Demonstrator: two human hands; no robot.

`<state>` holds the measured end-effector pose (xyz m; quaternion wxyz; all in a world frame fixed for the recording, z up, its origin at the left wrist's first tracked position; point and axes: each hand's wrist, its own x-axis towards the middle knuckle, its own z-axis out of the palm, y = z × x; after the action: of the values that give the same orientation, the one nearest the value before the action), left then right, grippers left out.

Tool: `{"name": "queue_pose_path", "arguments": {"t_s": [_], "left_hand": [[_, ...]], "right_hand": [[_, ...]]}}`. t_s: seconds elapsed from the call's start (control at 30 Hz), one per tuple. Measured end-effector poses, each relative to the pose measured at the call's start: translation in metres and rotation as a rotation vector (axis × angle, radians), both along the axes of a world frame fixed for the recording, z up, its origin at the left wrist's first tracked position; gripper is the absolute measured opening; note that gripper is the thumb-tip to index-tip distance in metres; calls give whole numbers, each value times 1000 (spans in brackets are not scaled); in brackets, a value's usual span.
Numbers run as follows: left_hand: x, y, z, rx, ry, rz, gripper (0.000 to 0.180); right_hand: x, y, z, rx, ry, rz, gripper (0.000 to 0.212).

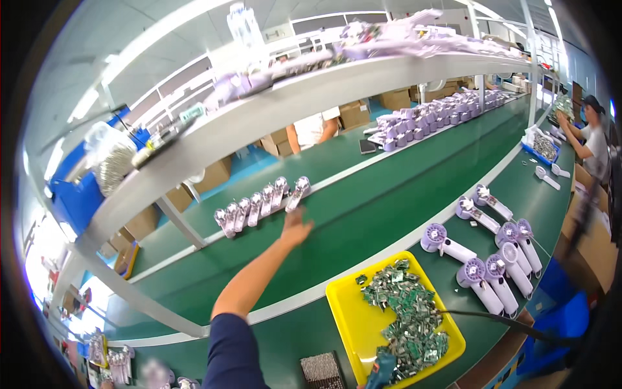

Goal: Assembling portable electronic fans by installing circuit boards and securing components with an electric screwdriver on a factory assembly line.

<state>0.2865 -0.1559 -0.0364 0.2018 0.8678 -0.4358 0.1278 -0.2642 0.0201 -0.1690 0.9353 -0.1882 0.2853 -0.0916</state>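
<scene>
My left hand (297, 231) reaches over the green conveyor belt, its thumb spread to the side. Its fingertips are at the lower end of a lilac handheld fan (299, 192), and nothing shows gripped in them. Left of this fan, several similar fans (251, 207) lie side by side along the belt's far rail. On the near bench sits a yellow tray (346, 316) with a heap of small green circuit boards (408, 318). A teal power tool (381, 371) shows at the tray's near edge. My right hand is out of view.
More lilac fans (483, 285) lie on the bench to the right. A box of small metal parts (322, 369) sits left of the tray. An overhead shelf (272, 97) crosses above the belt. Many purple parts (440, 120) line the far side. A co-worker (591, 133) works at far right.
</scene>
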Motion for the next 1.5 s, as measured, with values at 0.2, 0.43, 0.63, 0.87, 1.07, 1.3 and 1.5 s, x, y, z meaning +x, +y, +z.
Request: {"name": "queue_pose_path", "arguments": {"t_s": [0.2, 0.43, 0.63, 0.87, 1.07, 1.3, 1.5], "left_hand": [[-239, 163, 161, 292, 1233, -876, 30], [-496, 286, 254, 224, 929, -1756, 31], [-611, 417, 224, 92, 990, -1787, 34], [-651, 340, 141, -1469, 464, -992, 14], [-680, 247, 145, -717, 909, -1381, 21], [-662, 255, 172, -771, 1075, -1165, 26], [-652, 222, 182, -1000, 1229, -1275, 27]], "right_hand": [[9, -51, 125, -333, -53, -189, 12], [6, -66, 101, -251, -392, -54, 25], [19, -51, 115, -405, -284, 149, 29], [22, -56, 115, -492, -273, -105, 28], [20, -73, 111, -526, -293, -61, 35], [15, -72, 116, -522, -281, -80, 36], [21, -62, 118, -525, -241, -63, 34]]}}
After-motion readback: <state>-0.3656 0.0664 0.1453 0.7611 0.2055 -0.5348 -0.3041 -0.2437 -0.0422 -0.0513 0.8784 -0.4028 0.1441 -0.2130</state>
